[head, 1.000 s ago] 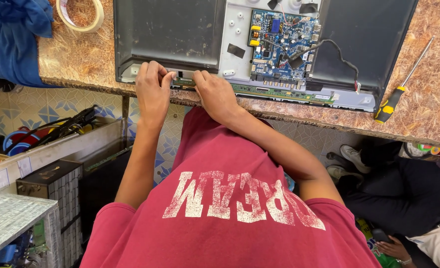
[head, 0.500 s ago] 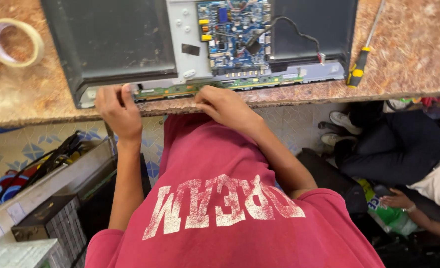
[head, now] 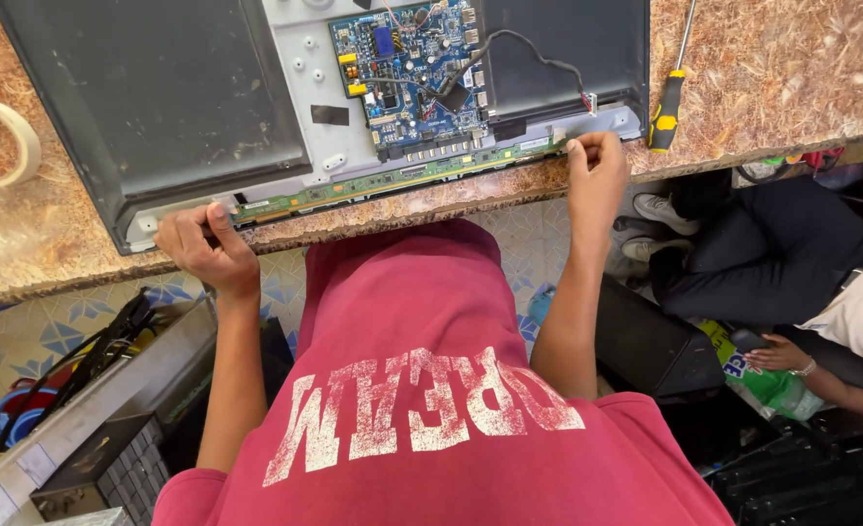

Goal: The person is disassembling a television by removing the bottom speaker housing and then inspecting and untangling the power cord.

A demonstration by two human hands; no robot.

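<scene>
Two hands pinch the long green circuit strip [head: 393,180] at the desk's [head: 792,78] near edge, left hand [head: 203,248] at one end, right hand [head: 595,170] at the other; beyond lie the opened television panel [head: 159,97], blue circuit board [head: 407,63] and screwdriver [head: 667,102].

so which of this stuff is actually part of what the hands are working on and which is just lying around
In use:
- left hand and right hand at either end of the long green strip board
- opened flat screen back panel
- blue circuit board

Lying about:
- yellow-handled screwdriver
- tape roll
- keyboard below the counter
</scene>
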